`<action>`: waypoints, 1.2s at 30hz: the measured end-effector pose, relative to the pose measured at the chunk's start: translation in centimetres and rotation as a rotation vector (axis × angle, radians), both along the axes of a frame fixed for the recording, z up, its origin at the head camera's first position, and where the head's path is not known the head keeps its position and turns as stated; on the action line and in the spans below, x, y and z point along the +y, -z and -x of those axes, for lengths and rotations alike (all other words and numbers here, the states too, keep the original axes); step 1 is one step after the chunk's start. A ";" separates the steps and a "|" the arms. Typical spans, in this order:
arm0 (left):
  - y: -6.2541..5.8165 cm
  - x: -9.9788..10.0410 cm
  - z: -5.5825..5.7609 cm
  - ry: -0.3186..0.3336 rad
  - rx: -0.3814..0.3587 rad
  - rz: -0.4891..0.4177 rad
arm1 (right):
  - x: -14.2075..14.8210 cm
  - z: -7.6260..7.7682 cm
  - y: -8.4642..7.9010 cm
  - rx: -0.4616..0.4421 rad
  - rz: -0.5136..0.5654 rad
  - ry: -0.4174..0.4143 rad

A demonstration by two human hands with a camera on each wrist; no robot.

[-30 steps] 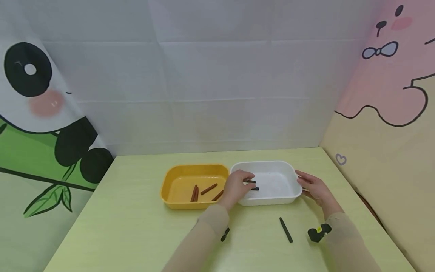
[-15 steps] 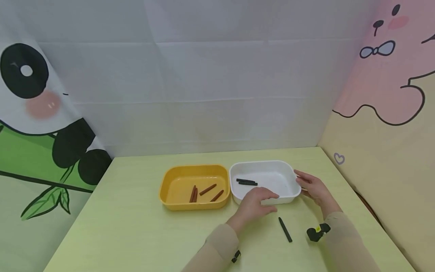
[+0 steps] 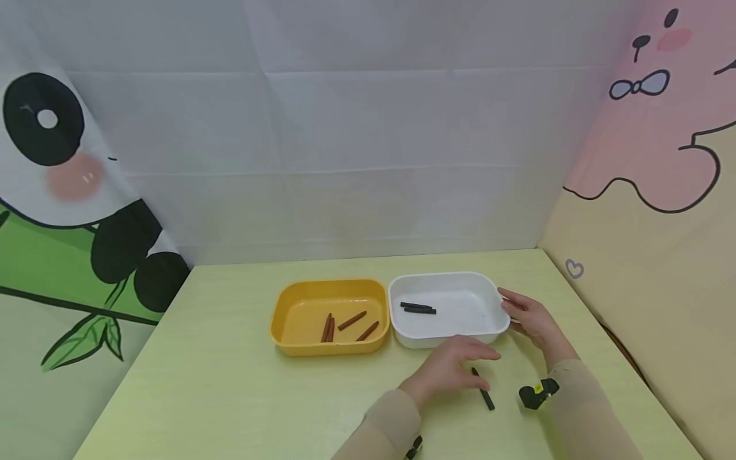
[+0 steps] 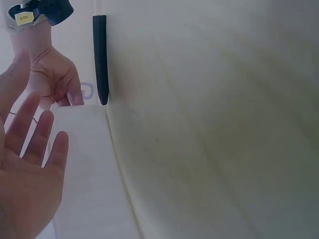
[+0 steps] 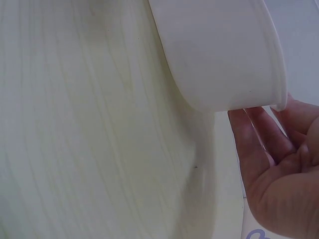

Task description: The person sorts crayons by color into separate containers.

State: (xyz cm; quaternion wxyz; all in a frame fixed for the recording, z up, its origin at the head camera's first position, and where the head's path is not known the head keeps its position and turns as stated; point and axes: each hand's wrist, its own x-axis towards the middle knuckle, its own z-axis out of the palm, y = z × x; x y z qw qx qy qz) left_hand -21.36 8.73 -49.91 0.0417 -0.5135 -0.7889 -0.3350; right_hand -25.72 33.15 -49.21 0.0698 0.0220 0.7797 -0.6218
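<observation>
My left hand (image 3: 451, 367) hovers over the table with thumb and fingers spread, holding nothing. Below its fingertips lies a black crayon (image 3: 487, 399), partly covered by the thumb in the head view. The left wrist view shows the same crayon (image 4: 100, 59) whole, with a tapered tip, apart from the fingers. My right hand (image 3: 535, 322) holds the right end of a white tray (image 3: 448, 342). In the right wrist view its fingers (image 5: 251, 144) meet the tray's outer wall near the rim. Two black crayons (image 3: 418, 308) lie side by side in the tray's left part.
A yellow tray (image 3: 299, 349) stands close against the white tray's left side. Several brown crayons (image 3: 352, 320) lie inside it. The pale table (image 3: 218, 383) ends at a white backdrop (image 3: 368, 160), with printed cartoon panels on both sides.
My left hand has let go of a black crayon inside the white tray, then moved right and toward me, over the crayon on the table. The right hand has stayed at the tray.
</observation>
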 end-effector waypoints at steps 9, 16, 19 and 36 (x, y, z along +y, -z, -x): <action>-0.2 0.9 0.9 0.084 -0.021 0.199 | 0.2 0.0 -0.3 0.000 -0.022 -0.014; 0.1 1.0 1.8 0.074 -0.129 0.292 | 0.1 -0.1 -0.5 -0.013 -0.031 -0.009; 0.2 0.9 2.1 0.054 -0.172 0.308 | 0.1 -0.1 -0.5 -0.025 -0.026 -0.005; 1.0 1.7 2.0 0.062 -0.182 0.380 | 0.3 0.1 -0.1 -0.026 0.001 -0.006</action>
